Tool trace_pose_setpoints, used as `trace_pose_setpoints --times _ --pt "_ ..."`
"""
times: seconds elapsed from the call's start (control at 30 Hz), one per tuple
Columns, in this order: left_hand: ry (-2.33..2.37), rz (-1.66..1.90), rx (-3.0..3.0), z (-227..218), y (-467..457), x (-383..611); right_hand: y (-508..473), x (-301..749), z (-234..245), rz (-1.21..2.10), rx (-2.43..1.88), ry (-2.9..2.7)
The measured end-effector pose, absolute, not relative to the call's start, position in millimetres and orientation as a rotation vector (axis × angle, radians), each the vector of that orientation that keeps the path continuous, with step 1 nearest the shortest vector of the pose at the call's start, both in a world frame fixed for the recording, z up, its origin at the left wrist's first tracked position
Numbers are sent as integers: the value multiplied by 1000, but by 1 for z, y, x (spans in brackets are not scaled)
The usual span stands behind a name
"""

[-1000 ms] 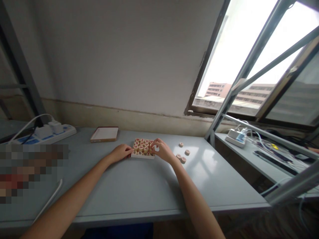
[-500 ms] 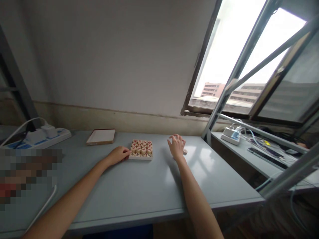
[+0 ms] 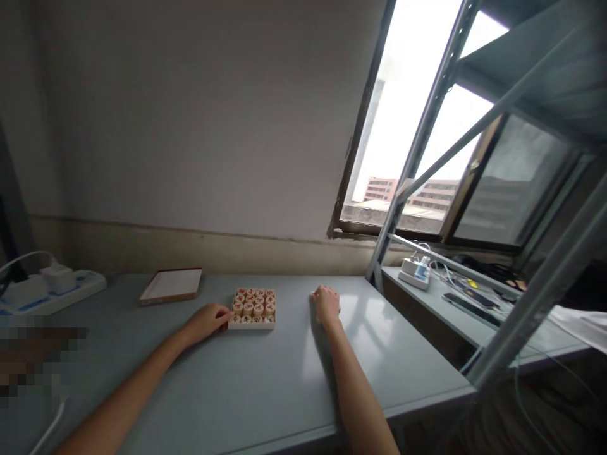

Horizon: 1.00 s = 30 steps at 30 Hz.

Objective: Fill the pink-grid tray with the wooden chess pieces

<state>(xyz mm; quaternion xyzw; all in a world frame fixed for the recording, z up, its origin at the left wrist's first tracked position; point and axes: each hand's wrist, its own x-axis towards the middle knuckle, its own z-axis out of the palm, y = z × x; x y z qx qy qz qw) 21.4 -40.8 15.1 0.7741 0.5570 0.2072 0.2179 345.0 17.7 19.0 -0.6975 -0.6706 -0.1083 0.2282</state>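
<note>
A shallow box of round wooden chess pieces (image 3: 253, 308) with red markings sits mid-table. My left hand (image 3: 207, 319) rests against the box's left edge, fingers curled and touching it. My right hand (image 3: 326, 304) lies to the right of the box, fingers curled down over the spot where loose pieces lay; what is under them is hidden. The loose pieces do not show.
The grey table (image 3: 265, 373) carries the box's flat lid (image 3: 171, 285) at the back left and a power strip (image 3: 45, 289) at the far left. A metal shelf frame (image 3: 535, 284) and a lower shelf with chargers and cables (image 3: 427, 272) stand at the right, under the window.
My right hand left the box and went right to the loose pieces, then closed over them. The left hand stayed at the box's edge. The camera turned right and tilted up.
</note>
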Motion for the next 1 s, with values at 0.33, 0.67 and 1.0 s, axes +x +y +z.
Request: trace_pose_setpoints --times 0.33,0.67,1.0 --pt "1509 555 2103 9 -37 19 10 323 30 -144 -1607 -1972" --pt "1538 585 2210 18 -44 24 -26 233 35 295 -930 -2116" --pt "1482 645 2068 19 -44 22 -36 210 22 486 -760 -2224"
